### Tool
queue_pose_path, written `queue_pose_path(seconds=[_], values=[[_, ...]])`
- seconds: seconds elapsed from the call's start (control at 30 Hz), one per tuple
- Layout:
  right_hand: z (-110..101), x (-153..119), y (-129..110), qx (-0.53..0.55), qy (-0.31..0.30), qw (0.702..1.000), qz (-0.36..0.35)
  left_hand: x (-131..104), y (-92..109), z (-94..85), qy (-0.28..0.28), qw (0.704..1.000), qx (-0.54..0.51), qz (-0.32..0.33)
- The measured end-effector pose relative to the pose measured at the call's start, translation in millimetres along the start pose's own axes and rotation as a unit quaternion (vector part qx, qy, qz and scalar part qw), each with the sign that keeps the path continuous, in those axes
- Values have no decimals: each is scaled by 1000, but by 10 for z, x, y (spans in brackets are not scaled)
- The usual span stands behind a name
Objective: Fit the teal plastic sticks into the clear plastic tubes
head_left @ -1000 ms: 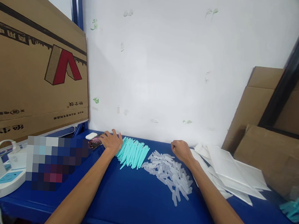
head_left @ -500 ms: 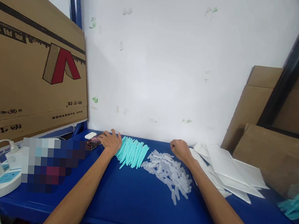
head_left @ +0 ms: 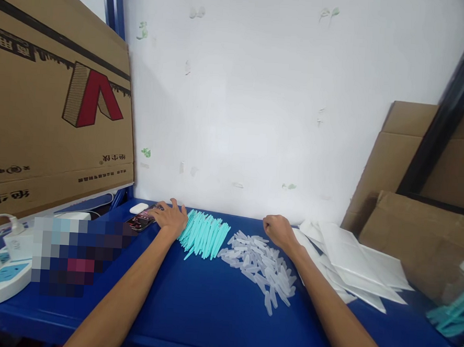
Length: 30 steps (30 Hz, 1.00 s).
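My left hand point(head_left: 169, 218) rests with its fingers spread, between a dark phone point(head_left: 140, 221) with a lit screen and a pile of slim turquoise sticks point(head_left: 205, 234). Its outer fingers reach over the phone's near edge, and its thumb side lies against the sticks. To the right of the sticks is a loose heap of small translucent plastic caps or sleeves point(head_left: 261, 264). Behind that heap my right hand point(head_left: 279, 231) rests on the table as a fist. Nothing sticks out of it, and its palm side is hidden.
White paper or plastic sheets point(head_left: 352, 259) lie right of my right forearm. A clear container of turquoise sticks point(head_left: 457, 313) stands at the right edge. A white power strip point(head_left: 7, 280), cables and a small white case point(head_left: 139, 208) are at left. Cardboard point(head_left: 95, 149) flanks the blue table point(head_left: 208, 308).
The view has shifted slightly, moving the table items a little leftward in the picture. The phone's screen shows brighter. Both hands stay in place beside the piles.
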State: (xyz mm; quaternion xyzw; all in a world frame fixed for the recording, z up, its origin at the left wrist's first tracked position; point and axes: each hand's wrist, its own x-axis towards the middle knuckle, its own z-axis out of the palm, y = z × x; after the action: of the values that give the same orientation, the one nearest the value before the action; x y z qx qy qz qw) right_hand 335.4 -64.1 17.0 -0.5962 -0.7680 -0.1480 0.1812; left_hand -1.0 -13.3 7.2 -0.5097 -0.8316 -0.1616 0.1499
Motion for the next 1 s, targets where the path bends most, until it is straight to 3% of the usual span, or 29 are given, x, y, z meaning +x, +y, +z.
queue_pose_path(seconds=[0.43, 1.0], values=[[21, 15, 10, 0, -3, 1000, 2, 24, -10, 1, -23, 1000, 14, 1], [-2, 12, -10, 0, -7, 1000, -1, -14, 4, -48, -14, 1000, 23, 14]])
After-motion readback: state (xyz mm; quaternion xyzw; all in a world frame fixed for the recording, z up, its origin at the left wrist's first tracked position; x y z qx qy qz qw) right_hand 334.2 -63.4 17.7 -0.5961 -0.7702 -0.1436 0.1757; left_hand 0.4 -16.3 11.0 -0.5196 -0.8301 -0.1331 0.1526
